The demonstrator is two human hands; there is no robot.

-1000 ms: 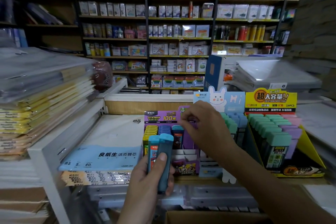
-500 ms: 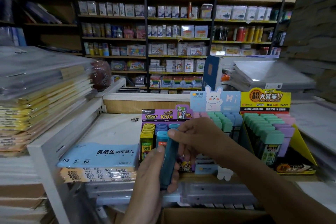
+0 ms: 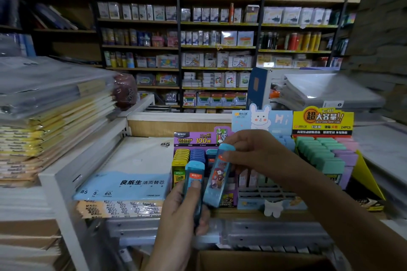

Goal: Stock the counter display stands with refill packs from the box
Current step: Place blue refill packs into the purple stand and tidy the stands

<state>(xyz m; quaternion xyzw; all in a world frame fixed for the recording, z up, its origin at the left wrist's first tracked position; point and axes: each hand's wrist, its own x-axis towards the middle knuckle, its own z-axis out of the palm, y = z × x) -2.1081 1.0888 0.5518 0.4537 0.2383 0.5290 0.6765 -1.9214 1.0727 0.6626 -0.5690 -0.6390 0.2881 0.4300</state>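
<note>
Your right hand [image 3: 253, 152] pinches a blue pack [image 3: 217, 178] near its cap, thumb on the printed face and fingers behind. The pack hangs tilted, foot toward you, just in front of the purple stand [image 3: 198, 138]. Your left hand [image 3: 182, 211] grips a spare pack [image 3: 193, 180] upright, thumb pressed on its label, just left of the first. Whether the two packs touch, I cannot tell.

Bring the tilted pack upright before you lower it, or its foot will likely catch the stand's front lip. Aim for the light blue row [image 3: 210, 154], which looks like its match. Keep the pinch high so your fingers clear the caps on either side, and turn the label to the front like the rest. Lower it straight; the stand looks like light card and may slide if pushed. Hold your left hand low and clear of the yellow row [image 3: 181, 156]. The box [image 3: 253, 259] sits below, near you.
</note>
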